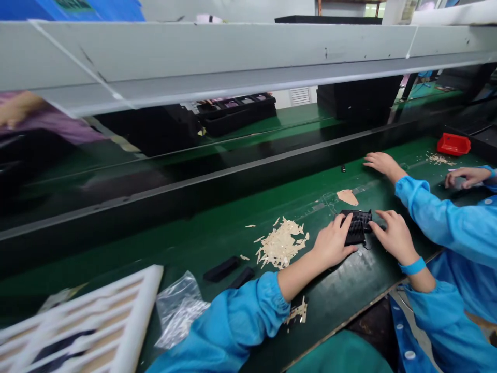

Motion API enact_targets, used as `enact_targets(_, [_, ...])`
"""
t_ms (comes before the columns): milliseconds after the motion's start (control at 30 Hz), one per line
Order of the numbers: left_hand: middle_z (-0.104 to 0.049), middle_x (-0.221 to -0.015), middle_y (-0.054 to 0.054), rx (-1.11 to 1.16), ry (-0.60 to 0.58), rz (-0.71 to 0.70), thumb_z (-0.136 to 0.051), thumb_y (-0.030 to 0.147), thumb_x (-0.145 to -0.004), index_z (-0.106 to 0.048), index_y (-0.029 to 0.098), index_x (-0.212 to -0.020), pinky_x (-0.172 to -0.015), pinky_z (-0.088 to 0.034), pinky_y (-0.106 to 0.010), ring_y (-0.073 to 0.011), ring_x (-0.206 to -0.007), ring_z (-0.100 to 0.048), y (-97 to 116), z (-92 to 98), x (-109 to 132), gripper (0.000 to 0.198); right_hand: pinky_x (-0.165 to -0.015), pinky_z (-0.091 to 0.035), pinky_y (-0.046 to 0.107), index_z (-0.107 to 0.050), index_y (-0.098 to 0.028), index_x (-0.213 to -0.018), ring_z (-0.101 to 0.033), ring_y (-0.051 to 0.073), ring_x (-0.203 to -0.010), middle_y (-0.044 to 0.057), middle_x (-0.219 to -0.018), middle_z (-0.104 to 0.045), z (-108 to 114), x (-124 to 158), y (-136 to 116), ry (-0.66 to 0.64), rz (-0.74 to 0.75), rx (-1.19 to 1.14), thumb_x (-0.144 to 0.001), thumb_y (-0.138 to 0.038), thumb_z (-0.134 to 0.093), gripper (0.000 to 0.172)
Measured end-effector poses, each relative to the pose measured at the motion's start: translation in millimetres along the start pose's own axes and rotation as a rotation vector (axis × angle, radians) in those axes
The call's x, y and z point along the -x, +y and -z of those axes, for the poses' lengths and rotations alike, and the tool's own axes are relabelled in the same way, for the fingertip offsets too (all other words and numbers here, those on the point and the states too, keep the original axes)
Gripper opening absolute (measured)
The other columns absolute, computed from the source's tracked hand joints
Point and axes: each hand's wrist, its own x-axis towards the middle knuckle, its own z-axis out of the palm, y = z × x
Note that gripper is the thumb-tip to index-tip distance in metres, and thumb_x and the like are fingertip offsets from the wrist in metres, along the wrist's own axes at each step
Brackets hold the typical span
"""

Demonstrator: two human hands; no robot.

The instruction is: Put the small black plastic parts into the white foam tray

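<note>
Both my hands rest on a green bench top (pixel 217 228) around a black ribbed part (pixel 356 226), a stack of thin black pieces. My left hand (pixel 333 242) presses against its left end with the fingers curled over it. My right hand (pixel 392 235) grips its right end. Both arms wear blue sleeves, and a blue band circles my right wrist. A heap of pale tan scraps (pixel 281 243) lies just left of my left hand.
A co-worker's hands (pixel 382 163) in blue sleeves rest on the bench at the right, near a red bin (pixel 453 144). Two black bars (pixel 222 269), a clear plastic bag (pixel 178 305) and a white slatted tray (pixel 89 321) lie to my left. A grey beam (pixel 248 57) spans overhead.
</note>
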Motion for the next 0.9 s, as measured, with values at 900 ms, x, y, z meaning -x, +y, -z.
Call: enact_targets(900, [-0.042,-0.160,-0.020,-0.067,-0.121,-0.060,-0.091,0.067,-0.053,-0.044,0.021,-0.157,-0.115,-0.041,-0.066,-0.0480,-0.145,-0.041,-22.7,29.5,-70.0,0.123,-0.063,-0.045,0.029,-0.073,-0.021,-0.108,-0.068,0.022,-0.074,0.004,-0.081,-0.073,109.2,-63.2,-55.4,0.070,0.029,-0.093,-0.099,-0.050,-0.061,0.033])
